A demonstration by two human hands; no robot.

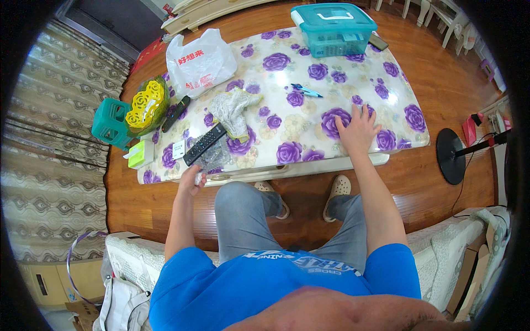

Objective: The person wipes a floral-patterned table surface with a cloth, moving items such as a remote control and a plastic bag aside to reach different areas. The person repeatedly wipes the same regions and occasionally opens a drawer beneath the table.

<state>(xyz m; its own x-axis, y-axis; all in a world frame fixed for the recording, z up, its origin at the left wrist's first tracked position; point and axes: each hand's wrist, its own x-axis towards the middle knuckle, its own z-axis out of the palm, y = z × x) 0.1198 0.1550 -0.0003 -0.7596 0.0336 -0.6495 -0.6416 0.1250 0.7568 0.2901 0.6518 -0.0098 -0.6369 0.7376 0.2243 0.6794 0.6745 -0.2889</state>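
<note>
My left hand (pixel 192 180) is at the table's front left edge, fingers closed around a small whitish crumpled piece (pixel 198 178), perhaps plastic film. Just beyond it lies a black remote control (pixel 205 145), partly over a crumpled transparent plastic bag (pixel 217 156). A small white card or box (pixel 179 149) with print lies left of that remote. The far end of the remote meets a grey-white cloth (pixel 234 109) with yellow edging. My right hand (pixel 358 130) rests palm down with spread fingers on the flowered tablecloth (pixel 298 132). Two pens (pixel 306 90) lie beyond it to the left.
A teal lidded plastic box (pixel 337 31) stands at the far right, beside a phone-like object (pixel 378 42). At the left are a white plastic bag (pixel 201 62), second remote (pixel 176 113), yellow-green basket (pixel 147 105), tissue pack (pixel 140 154) and green stool (pixel 109 122). A black stand base (pixel 450 156) is right.
</note>
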